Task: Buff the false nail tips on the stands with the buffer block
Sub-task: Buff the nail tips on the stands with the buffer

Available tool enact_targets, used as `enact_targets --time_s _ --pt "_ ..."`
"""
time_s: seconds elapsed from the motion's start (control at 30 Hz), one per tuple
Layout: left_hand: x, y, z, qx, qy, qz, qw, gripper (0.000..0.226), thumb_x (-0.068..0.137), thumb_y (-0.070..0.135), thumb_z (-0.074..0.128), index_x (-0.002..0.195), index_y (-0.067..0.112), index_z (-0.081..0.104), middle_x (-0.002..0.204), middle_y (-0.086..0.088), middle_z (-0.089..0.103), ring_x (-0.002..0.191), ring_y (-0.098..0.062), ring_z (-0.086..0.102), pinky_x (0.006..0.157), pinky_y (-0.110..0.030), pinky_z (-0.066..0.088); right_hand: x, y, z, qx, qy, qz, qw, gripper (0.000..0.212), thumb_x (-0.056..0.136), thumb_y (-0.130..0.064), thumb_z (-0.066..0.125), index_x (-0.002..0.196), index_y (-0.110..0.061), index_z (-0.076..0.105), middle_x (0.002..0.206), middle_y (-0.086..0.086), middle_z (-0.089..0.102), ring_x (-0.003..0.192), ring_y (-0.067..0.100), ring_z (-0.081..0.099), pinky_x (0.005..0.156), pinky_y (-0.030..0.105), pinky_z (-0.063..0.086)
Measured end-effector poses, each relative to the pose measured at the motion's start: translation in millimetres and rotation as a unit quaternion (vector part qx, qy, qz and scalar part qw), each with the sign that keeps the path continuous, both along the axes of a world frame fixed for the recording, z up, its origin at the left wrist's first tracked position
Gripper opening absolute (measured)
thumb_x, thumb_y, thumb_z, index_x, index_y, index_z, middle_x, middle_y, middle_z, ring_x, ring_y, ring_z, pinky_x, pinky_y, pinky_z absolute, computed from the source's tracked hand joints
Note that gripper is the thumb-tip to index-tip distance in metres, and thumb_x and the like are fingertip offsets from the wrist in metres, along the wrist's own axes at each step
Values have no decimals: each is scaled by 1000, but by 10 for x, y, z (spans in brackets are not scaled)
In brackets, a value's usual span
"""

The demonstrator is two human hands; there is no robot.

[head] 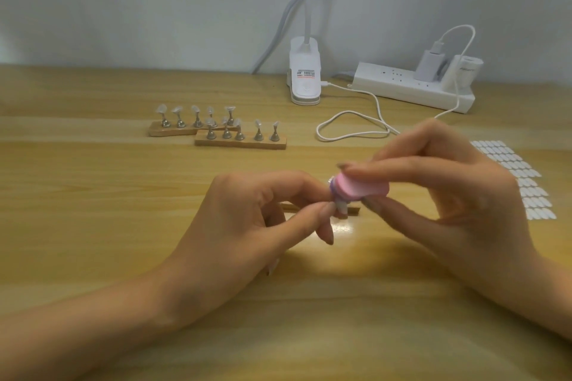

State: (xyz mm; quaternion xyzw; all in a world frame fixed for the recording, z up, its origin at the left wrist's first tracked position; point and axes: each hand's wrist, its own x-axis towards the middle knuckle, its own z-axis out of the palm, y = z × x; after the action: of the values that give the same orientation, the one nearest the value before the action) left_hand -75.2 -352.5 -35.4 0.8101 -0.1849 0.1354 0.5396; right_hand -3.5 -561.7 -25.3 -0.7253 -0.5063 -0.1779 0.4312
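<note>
A: Where is the buffer block (360, 187) at this moment?

B: It is in the right hand (458, 192), above the middle of the table (93, 210). The thumb presses from below and the fingers from above, so this hand is closed on the block. The pink face points to the left, toward the other hand.

A: And the left hand (247, 223)?

B: It pinches something small between thumb and fingertips, just under the end of the block. It looks like one nail tip on its stand (340, 206), but the piece is mostly hidden and a little blurred, so that is only a judgement. A wooden base (353, 211) shows behind the fingers.

A: How would these things handle?

B: The block looks like foam, light and a little soft, so a hold on its long sides, as now, seems right. The tip is probably thin plastic, very light and easy to bend or to pop off the stand. It is better to steady the stand low, at the metal foot, and to press gently.

A: Are other tips waiting?

B: Yes. Two wooden bases with stands (240, 134) are farther back on the table, well apart from the hands, each stand with a clear tip on top. A sheet of small white pieces (520, 173) lies to the right, and a power strip (414, 86) and a lamp clip (305, 76) are near the wall.
</note>
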Motion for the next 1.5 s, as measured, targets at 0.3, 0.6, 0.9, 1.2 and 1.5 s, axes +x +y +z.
enact_targets --time_s 0.3,0.6,0.9,1.2,1.5 --pt "14 -1 0 11 -10 0 1000 11 91 25 67 83 28 73 66 23 68 33 1 43 43 -11 35 24 -8 16 -9 -13 2 1000 24 89 -16 70 113 -18 67 98 6 60 87 18 66 77 30 54" --pt "10 13 -14 -9 16 -8 1000 13 90 32 65 88 25 76 75 9 75 33 -2 45 43 -13 35 2 -11 3 -7 -18 3 1000 24 88 -16 71 112 -19 68 98 4 59 86 19 66 77 31 54" --pt "19 7 -15 -5 21 -18 1000 12 95 24 64 90 24 75 76 8 75 32 -1 45 40 -17 39 18 -16 1 -7 -27 10 1000 25 87 -15 72 111 -18 68 97 5 60 86 16 66 78 27 53" --pt "28 18 -24 -32 44 -30 998 14 96 26 64 89 23 75 77 5 75 32 -2 44 41 -15 38 20 -13 10 7 -2 -4 1000 23 87 -18 72 109 -21 68 94 5 61 87 21 67 76 38 55" --pt "33 7 -4 -61 75 -71 993 15 94 27 59 91 20 73 82 0 76 32 -6 46 41 -14 38 -13 8 27 7 7 17 1000 23 89 -20 70 112 -25 65 96 0 60 92 19 67 81 35 54"
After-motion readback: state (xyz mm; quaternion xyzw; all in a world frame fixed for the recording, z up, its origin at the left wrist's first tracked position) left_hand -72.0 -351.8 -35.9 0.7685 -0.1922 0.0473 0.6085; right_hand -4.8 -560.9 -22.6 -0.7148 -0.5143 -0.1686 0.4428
